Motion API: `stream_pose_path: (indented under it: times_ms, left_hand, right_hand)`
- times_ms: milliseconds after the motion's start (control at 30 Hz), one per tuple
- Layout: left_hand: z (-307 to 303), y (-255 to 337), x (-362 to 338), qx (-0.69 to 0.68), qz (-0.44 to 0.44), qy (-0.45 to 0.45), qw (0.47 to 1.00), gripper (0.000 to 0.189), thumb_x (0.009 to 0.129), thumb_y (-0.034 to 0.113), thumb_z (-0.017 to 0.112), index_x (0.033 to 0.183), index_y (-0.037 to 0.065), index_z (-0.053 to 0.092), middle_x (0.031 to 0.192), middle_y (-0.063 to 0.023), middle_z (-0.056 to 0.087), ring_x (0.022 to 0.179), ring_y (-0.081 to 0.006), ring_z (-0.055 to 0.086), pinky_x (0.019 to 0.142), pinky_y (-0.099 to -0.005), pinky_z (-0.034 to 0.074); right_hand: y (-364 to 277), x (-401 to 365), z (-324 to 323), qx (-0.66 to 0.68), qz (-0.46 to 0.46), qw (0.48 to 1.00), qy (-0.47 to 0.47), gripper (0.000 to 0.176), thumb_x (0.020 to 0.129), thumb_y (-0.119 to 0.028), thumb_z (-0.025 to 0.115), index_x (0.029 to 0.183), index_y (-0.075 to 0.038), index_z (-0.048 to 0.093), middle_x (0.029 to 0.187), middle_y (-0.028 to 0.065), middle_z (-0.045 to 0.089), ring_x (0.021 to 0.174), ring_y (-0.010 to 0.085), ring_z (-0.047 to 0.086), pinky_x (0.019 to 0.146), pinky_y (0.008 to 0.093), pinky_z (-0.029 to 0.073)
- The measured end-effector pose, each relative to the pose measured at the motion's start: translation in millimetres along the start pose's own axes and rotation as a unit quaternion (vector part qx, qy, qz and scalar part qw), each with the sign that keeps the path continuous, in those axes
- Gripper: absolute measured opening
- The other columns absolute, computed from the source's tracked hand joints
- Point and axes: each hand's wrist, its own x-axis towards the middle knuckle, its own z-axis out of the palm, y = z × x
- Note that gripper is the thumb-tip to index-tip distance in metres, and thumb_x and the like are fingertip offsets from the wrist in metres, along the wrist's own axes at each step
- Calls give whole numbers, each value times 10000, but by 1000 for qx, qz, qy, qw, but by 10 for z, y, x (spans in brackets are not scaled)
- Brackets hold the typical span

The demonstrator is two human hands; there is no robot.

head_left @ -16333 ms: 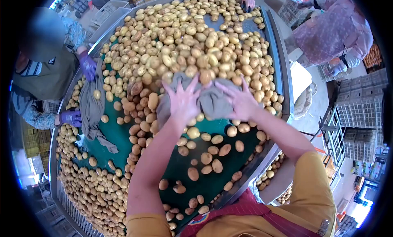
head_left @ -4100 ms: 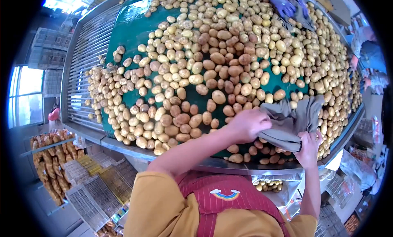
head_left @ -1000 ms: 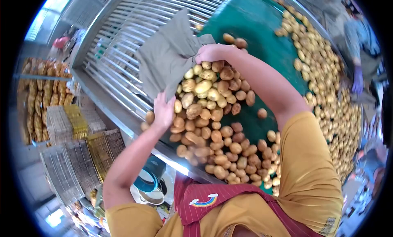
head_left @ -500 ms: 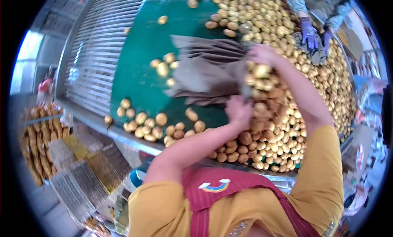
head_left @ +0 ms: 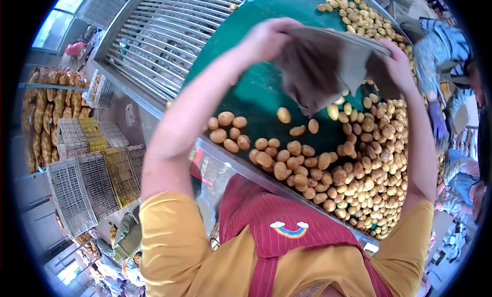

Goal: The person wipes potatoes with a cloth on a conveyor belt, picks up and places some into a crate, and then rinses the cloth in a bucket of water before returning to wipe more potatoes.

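Observation:
A grey-brown bag (head_left: 312,66) of thin, limp material is stretched between my two hands above the green surface (head_left: 225,56). My left hand (head_left: 272,36) is closed on its upper left corner. On the other side, my right hand (head_left: 397,65) grips the upper right part of the rim. The bag's lower end sags and is blurred; whether anything is inside cannot be told. Many potatoes (head_left: 376,158) are heaped below and to the right of it, and a looser group of potatoes (head_left: 287,161) lies along the near edge.
Metal bars (head_left: 174,33) form a grate at the left of the table, and a metal rim (head_left: 246,169) runs along its near side. Plastic crates (head_left: 72,194) and filled sacks (head_left: 48,112) stand at left. A co-worker's gloved hand (head_left: 437,120) shows at right.
The bag has been lifted off the table and turned, from lying sideways by the heap to hanging between both hands. My hands have spread apart. The view has shifted.

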Motion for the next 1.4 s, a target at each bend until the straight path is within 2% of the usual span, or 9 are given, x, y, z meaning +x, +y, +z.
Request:
stream_pose_path:
  times_ms: [33, 100, 133, 333, 433, 667, 767, 1000, 1400]
  left_hand:
    - [-388, 130, -182, -28, -96, -16, 995, 313, 1028, 108, 469, 1296, 76, 627, 1136, -38, 671, 1010, -161, 641, 867, -314, 545]
    - [-1100, -301, -540, 432, 83, 45, 897, 299, 1007, 135, 504, 1265, 131, 654, 1123, -86, 669, 991, -264, 664, 857, -361, 546]
    - [-1332, -331, -814, 495, 24, 39, 868, 295, 973, 125, 546, 1236, 182, 666, 1109, -106, 659, 1024, -320, 650, 882, -419, 540]
    - [-1834, -818, -2352, 507, -401, -89, 758, 240, 957, 245, 558, 1163, 123, 574, 1030, -208, 711, 968, -411, 690, 825, -524, 542]
    - [-1631, -659, -2561, 505, -383, -173, 754, 302, 942, 211, 524, 1224, 122, 583, 1029, -201, 720, 985, -370, 697, 838, -506, 535]
    - [-1353, -306, -2476, 268, -406, -125, 865, 305, 936, 251, 520, 1198, 105, 578, 1006, -227, 702, 969, -433, 667, 827, -515, 527]
    - [-682, -359, -2525, 422, -382, -178, 803, 296, 931, 227, 529, 1199, 107, 572, 929, -210, 712, 901, -415, 684, 792, -530, 525]
    - [606, -86, -2397, 438, -320, -225, 809, 297, 937, 227, 557, 1184, 69, 507, 830, -183, 711, 791, -406, 695, 701, -536, 544]
    - [3702, 256, -1617, 169, -291, 8, 942, 354, 967, 261, 494, 1267, 85, 556, 1012, -283, 685, 934, -527, 626, 825, -582, 492]
  right_hand:
    - [-122, 187, 375, -65, -103, 992, 45, 281, 920, -99, 624, 1190, -38, 667, 1090, 116, 712, 1033, 246, 665, 922, 336, 514]
    - [-339, 606, 1227, -30, -157, 986, 55, 296, 899, -94, 604, 1184, -61, 677, 1121, 150, 708, 1063, 305, 669, 931, 367, 521]
    - [-454, 803, 1670, -7, -193, 980, 52, 343, 868, -65, 574, 1191, -76, 685, 1141, 167, 700, 1078, 333, 657, 953, 375, 516]
    - [-1364, 949, 4079, -231, -113, 963, -74, 405, 858, -222, 639, 1235, -360, 699, 1235, 68, 604, 1267, 283, 492, 988, 535, 440]
    - [-1577, 812, 4286, -127, -217, 962, -109, 358, 848, -219, 648, 1168, -356, 729, 1216, 3, 611, 1232, 284, 501, 943, 526, 400]
    - [-1329, 654, 3893, -161, -273, 893, -320, 360, 811, -110, 619, 1103, -288, 731, 1157, -41, 599, 1148, 244, 500, 940, 450, 367]
    - [-1143, 399, 3654, -160, -295, 881, -333, 388, 833, -145, 553, 1112, -327, 751, 1164, -37, 616, 1172, 241, 513, 978, 463, 355]
    - [-435, -494, 2886, -187, -279, 901, -273, 216, 800, -182, 604, 876, -297, 770, 1007, -57, 633, 1114, 194, 526, 988, 416, 337]
    - [1369, -1369, 681, -332, -330, 878, -98, 81, 746, -228, 654, 762, -233, 734, 919, -60, 675, 1045, 185, 594, 954, 354, 451]
